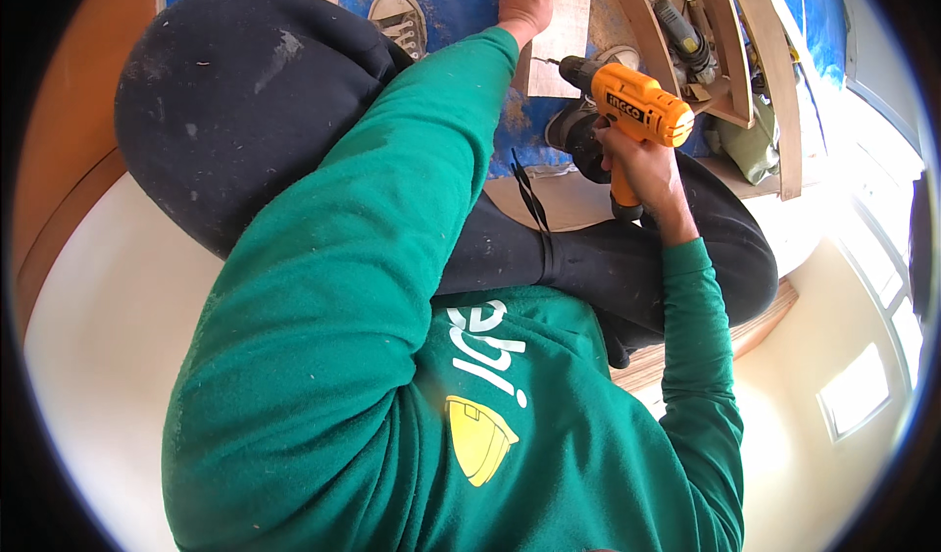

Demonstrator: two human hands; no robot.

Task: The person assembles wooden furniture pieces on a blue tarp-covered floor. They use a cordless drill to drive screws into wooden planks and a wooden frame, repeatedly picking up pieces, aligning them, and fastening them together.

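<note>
Green sweatshirt [323, 228] fills most of the view; its lower part is cut off by the bottom edge. Dark trousers [245, 91] next, legs folded, partly behind the sleeves. Blue floor covering [456, 3], dusted brown, shows only in patches.

Wooden frame [725, 37] at upper right, running out past the top edge, so full shape unknown. Pale wooden board [564, 47] at top centre, far end also cropped.

Orange pistol-grip drill [642, 101] sits right of the board's near end, chuck pointing left. Right hand [637, 155] is wrapped round its handle, firm hold; trigger and some fingers hidden. Handle base is just by the leg, contact unclear.

Left hand [526, 3] lies over the board's left edge. Fingers run off the top, so can't tell if it's gripping or only pressing.

Canvas shoe [397, 25] left of that arm, trouser leg close by. Other shoe is mostly behind the drill. Olive bag [753, 145] half covered by the frame. Grey power tool [683, 34] lies inside the frame; exact type hard to read.

Smallest: drill bit [545, 60], thin, overlapping the board's near end in view. Can't confirm contact.
</note>
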